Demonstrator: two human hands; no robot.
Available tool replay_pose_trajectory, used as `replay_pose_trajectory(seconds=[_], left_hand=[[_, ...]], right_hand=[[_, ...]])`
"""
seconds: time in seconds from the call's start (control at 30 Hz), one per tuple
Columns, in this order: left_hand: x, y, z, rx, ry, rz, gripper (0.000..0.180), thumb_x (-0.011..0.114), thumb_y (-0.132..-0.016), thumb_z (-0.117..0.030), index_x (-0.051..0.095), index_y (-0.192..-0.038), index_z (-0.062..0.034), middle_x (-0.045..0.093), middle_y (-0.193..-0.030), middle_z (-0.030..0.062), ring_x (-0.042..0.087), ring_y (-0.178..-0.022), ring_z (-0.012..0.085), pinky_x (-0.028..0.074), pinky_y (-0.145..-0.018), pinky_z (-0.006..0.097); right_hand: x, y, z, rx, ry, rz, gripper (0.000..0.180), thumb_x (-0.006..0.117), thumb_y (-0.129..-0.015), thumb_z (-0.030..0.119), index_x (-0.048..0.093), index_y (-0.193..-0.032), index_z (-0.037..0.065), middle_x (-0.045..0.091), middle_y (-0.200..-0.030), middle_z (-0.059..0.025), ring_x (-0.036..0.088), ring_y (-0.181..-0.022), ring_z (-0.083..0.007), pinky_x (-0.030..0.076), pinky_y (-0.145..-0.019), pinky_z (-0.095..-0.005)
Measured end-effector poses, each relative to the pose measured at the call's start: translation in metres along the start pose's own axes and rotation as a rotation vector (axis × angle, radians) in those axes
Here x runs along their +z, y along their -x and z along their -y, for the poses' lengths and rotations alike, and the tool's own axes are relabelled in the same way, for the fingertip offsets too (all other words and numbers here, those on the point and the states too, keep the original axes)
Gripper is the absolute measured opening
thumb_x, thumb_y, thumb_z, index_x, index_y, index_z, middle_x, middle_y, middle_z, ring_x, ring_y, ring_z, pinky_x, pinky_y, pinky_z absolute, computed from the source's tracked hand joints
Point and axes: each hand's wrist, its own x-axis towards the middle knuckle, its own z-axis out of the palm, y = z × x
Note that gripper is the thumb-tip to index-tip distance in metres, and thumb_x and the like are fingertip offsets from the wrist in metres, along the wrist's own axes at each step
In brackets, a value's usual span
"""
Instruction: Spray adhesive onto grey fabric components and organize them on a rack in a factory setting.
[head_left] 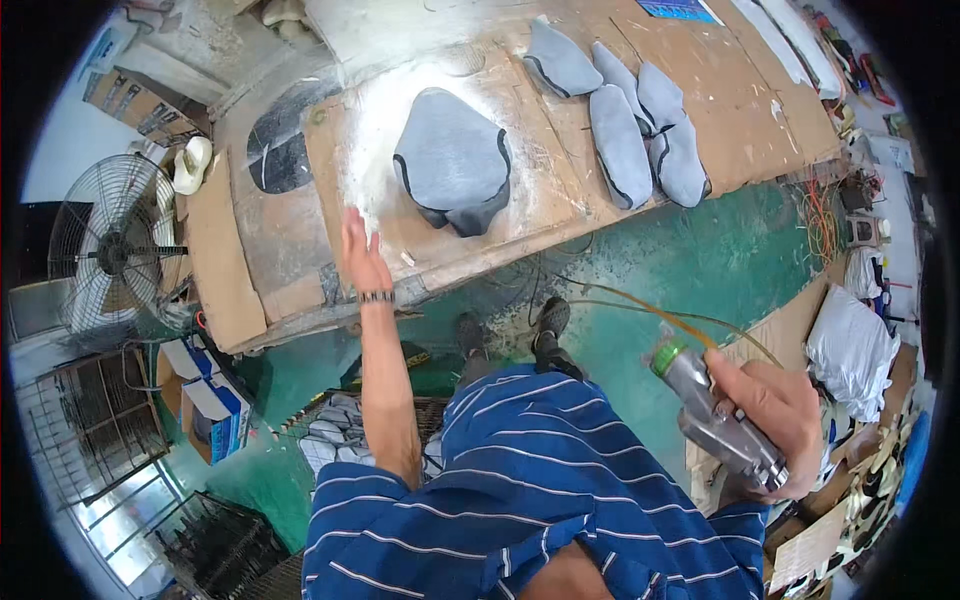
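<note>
My right hand [770,405] is wrapped round a metal spray gun [694,385] with a green collar at one end, held up off the floor to the right of my body. A thin amber hose [650,297] runs near the gun. My left hand [364,256] reaches to the table's near edge, fingers stretched out and nothing in them. Just beyond it, to the right, a large grey shield-shaped piece [450,150] with black edges lies on a cardboard sheet [548,175] dusted white. Farther right on the table lie several similar, smaller grey pieces [618,140].
The table [700,80] is covered in cardboard. A large fan [112,250] stands at the left, with an open box [205,400] on the green floor [620,370] below. A wire crate [330,435] of grey pieces is beside my legs. A silver bag [850,345] lies right.
</note>
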Motion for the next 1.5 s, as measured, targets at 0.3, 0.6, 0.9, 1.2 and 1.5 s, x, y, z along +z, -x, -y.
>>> replay_pose_trajectory(seconds=[0.3,0.6,0.9,1.2,1.5], left_hand=[[-0.127,0.148,0.079,-0.328,-0.154,-0.300,0.054,0.067,-0.101,-0.038,0.061,-0.145,-0.0072,0.062,-0.145,0.0111,0.056,-0.134,0.0252,0.046,-0.109,0.048],[-0.093,0.152,0.062,-0.250,-0.208,-0.346,0.047,0.067,-0.102,-0.034,0.066,-0.137,-0.0031,0.069,-0.131,0.0086,0.062,-0.124,0.0218,0.051,-0.101,0.043],[0.026,0.073,-0.005,0.225,-0.290,-0.214,0.030,0.066,-0.102,-0.021,0.072,-0.122,0.0002,0.072,-0.123,0.0085,0.066,-0.112,0.0184,0.051,-0.098,0.035],[0.073,-0.029,-0.028,0.737,-1.422,0.301,0.043,0.088,-0.072,-0.029,0.081,-0.112,-0.0156,0.064,-0.137,0.0134,0.048,-0.138,0.0394,0.041,-0.115,0.051],[0.106,-0.046,-0.037,0.743,-1.314,0.310,0.023,0.089,-0.068,-0.022,0.084,-0.089,-0.0141,0.070,-0.127,0.0038,0.051,-0.136,0.0322,0.042,-0.114,0.045]], right_hand=[[0.001,0.006,0.011,0.060,0.052,0.047,0.066,0.086,-0.066,0.005,0.072,-0.130,0.002,0.066,-0.073,-0.0094,0.063,-0.060,-0.0197,0.046,-0.053,-0.0300],[0.008,0.006,0.006,0.067,0.104,-0.146,0.055,0.073,-0.076,0.025,0.074,-0.123,-0.004,0.065,-0.070,-0.0115,0.063,-0.063,-0.0207,0.047,-0.061,-0.0304],[-0.026,0.016,-0.029,-0.122,0.062,0.164,0.069,0.083,-0.068,0.007,0.067,-0.134,-0.002,0.063,-0.070,-0.0061,0.060,-0.057,-0.0184,0.044,-0.049,-0.0331],[-0.046,0.028,-0.068,-0.121,0.018,0.240,0.067,0.083,-0.066,0.007,0.070,-0.130,-0.002,0.060,-0.066,-0.0063,0.059,-0.057,-0.0179,0.044,-0.050,-0.0317],[-0.048,0.056,-0.088,0.050,-0.023,-0.074,0.062,0.079,-0.066,0.004,0.071,-0.127,-0.005,0.066,-0.071,-0.0081,0.063,-0.061,-0.0200,0.047,-0.055,-0.0306]])
